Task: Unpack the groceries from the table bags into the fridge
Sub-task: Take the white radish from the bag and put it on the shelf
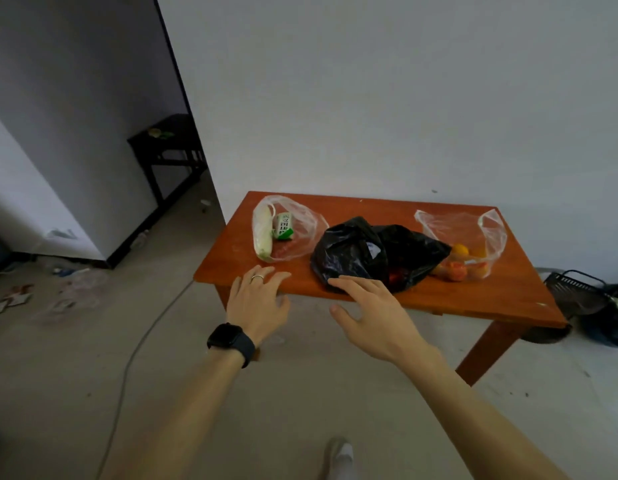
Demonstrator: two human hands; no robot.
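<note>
Nearest to you, both forearms reach forward over the concrete floor (pixel 75 393). Your left hand (pixel 257 301), with a dark watch (pixel 231 342) on the wrist and a ring (pixel 257 277) on one finger, hangs at the near edge of the bench (pixel 473 299), fingers spread and holding nothing. Your right hand (pixel 368 311) is likewise spread wide and empty, its fingertips just at the near side of the black bag (pixel 352 254); whether they touch it is unclear.

On the reddish wooden bench three bags lie in a row. The black bag sits in the middle, crumpled, with something red showing at its opening. To its left a clear bag (pixel 300 233) holds a long white radish (pixel 262 233) and a small green-and-white carton (pixel 283 226). To its right, a second clear bag (pixel 487 237) holds orange and yellow fruit (pixel 456 268).

Farther left stands the pale fridge (pixel 40 202), well apart from the bench, and behind it a dark side table (pixel 169 143) against the wall.
</note>
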